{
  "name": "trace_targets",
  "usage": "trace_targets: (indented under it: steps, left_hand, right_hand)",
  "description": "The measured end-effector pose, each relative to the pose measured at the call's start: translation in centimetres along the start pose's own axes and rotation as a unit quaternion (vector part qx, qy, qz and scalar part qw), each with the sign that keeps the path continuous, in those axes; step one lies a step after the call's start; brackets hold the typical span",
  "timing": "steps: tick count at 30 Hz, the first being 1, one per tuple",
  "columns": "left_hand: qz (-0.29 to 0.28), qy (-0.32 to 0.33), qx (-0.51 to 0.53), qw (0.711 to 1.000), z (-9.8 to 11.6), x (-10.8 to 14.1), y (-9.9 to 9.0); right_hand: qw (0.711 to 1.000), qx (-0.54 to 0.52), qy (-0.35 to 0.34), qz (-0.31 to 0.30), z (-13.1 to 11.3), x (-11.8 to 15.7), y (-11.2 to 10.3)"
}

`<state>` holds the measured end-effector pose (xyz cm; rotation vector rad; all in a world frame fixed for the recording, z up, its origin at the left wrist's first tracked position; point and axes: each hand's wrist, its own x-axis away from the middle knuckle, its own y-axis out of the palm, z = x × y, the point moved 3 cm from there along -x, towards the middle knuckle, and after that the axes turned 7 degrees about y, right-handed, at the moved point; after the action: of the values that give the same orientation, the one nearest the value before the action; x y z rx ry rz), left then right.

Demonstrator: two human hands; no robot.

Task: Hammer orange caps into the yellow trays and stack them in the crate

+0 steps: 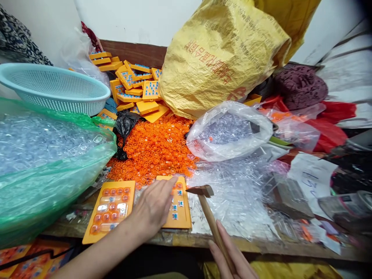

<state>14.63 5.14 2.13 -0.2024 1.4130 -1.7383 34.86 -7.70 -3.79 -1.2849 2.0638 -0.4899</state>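
A hammer [209, 209] with a wooden handle and a dark metal head is gripped low on its handle by my right hand [232, 255]. Its head hovers beside the right edge of a yellow-orange plastic panel [183, 221], which carries small blue-and-white square pieces. Across the left part of that panel lies my left hand [152, 205], its fingers bent together near the top row by a few orange caps; what is under the fingertips is hidden. Left of this hand rests a second panel [112, 209], fitted with orange round caps, clear tubes and white pieces.
Behind the panels spreads a heap of orange caps [159, 147], with stacked yellow panels [151, 89] beyond. A green bag [43, 201] of clear parts and a blue basket [58, 87] stand left. Clear strips [232, 197], a white bag [200, 151] and a yellow sack [203, 66] lie right.
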Motion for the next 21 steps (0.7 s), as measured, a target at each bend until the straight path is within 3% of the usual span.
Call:
trace_targets:
  steps: [3, 8, 13, 16, 21]
  left_hand:
    - [0.005, 0.003, 0.038, 0.999, 1.0, -1.6, 2.1]
    - [0.045, -0.013, 0.034, 0.998, 0.9, -1.7, 4.3]
    - [0.103, -0.038, 0.057, 0.992, 0.6, -0.9, 4.8]
    - [0.097, -0.053, 0.083, 0.99, 0.7, -0.9, 4.6]
    - [0.059, -0.053, 0.077, 0.994, 1.4, -2.4, 3.7]
  right_hand:
    - [0.999, 0.014, -0.035, -0.016, -0.3, -0.3, -0.2]
    - [1.0, 0.02, 0.007, -0.011, -1.6, -0.2, 0.3]
    - [1.0, -0.005, 0.013, -0.005, -2.5, -1.1, -0.1]
    - [0.998, -0.041, 0.035, 0.029, -2.3, -1.3, -0.6]
    - [0.985, -0.07, 0.142, 0.074, -1.2, -1.3, -0.6]
